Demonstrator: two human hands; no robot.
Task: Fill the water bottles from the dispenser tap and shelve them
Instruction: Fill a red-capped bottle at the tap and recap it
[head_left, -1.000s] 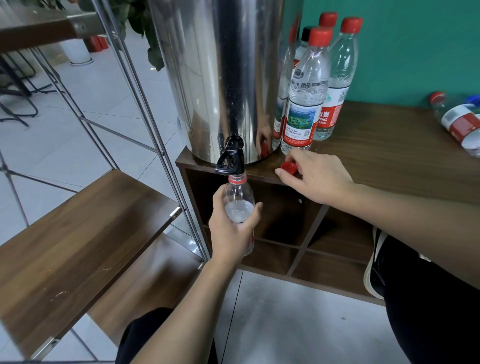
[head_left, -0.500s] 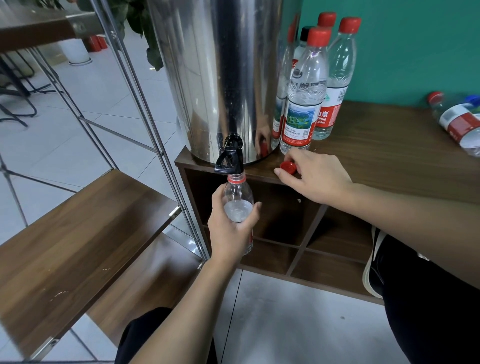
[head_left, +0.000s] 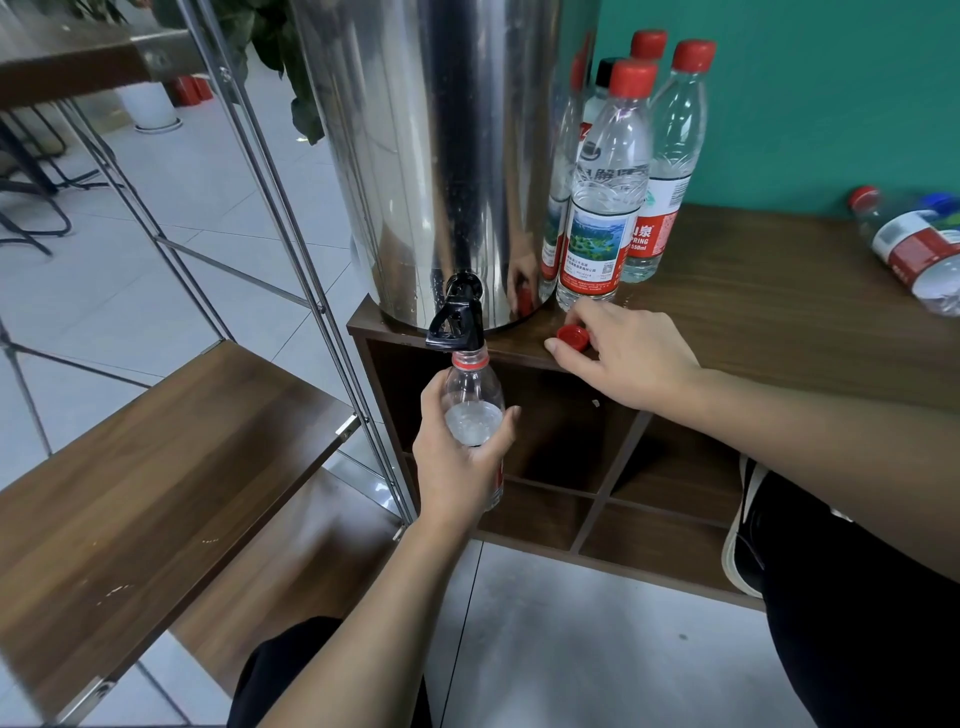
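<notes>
My left hand (head_left: 457, 457) grips a clear uncapped bottle (head_left: 471, 400) and holds its mouth right under the black tap (head_left: 457, 322) of the steel dispenser (head_left: 441, 156). Water stands high in the bottle. My right hand (head_left: 623, 358) rests on the wooden cabinet top (head_left: 779, 322) and pinches a red cap (head_left: 573, 338) lying there. Several capped full bottles (head_left: 608, 208) stand upright just right of the dispenser.
Two bottles (head_left: 914, 249) lie on their sides at the cabinet's far right by the green wall. Open cubbies (head_left: 561, 431) sit below the cabinet top. A metal-framed rack with wooden shelves (head_left: 156, 467) stands to the left. My shoe (head_left: 743, 519) is near the cabinet base.
The water level in the held bottle has risen slightly. Both hands stay where they were.
</notes>
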